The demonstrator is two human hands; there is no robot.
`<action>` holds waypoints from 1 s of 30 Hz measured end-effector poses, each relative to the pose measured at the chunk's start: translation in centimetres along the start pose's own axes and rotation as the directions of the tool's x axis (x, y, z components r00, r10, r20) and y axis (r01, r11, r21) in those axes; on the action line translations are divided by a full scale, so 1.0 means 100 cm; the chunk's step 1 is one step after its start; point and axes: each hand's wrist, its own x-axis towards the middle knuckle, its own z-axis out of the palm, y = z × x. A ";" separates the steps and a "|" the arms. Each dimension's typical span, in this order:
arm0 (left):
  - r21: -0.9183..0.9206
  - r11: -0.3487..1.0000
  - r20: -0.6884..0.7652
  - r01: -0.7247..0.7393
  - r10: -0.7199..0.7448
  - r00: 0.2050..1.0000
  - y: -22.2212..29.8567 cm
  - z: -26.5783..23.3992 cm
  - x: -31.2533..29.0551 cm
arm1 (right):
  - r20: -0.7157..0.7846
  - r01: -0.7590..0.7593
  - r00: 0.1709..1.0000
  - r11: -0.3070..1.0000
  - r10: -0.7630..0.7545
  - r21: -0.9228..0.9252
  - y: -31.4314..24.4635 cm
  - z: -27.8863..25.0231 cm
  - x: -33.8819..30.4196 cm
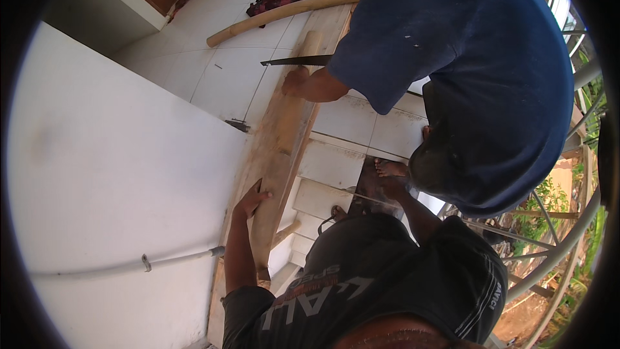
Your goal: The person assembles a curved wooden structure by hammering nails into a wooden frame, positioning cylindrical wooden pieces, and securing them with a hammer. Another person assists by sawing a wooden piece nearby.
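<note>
The wooden board (276, 171) lay under the left grip (252, 200), extending past it to a co-worker's hand (296, 82); whether the left fingers clenched its edge could not be told. The right grip (391, 187), well apart from it, was too dim to read.

Apparently a home, partly open to outdoors: white wall (129, 174) left of the left fingers (248, 203), tiled steps (328, 167) right of them, metal railing (560, 250) and greenery (549, 197) farther right.
</note>
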 end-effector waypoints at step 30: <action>0.658 0.737 -0.559 0.157 0.338 0.757 0.051 0.099 -0.060 | -0.056 0.245 0.969 0.968 -0.242 0.047 0.018 0.025 0.053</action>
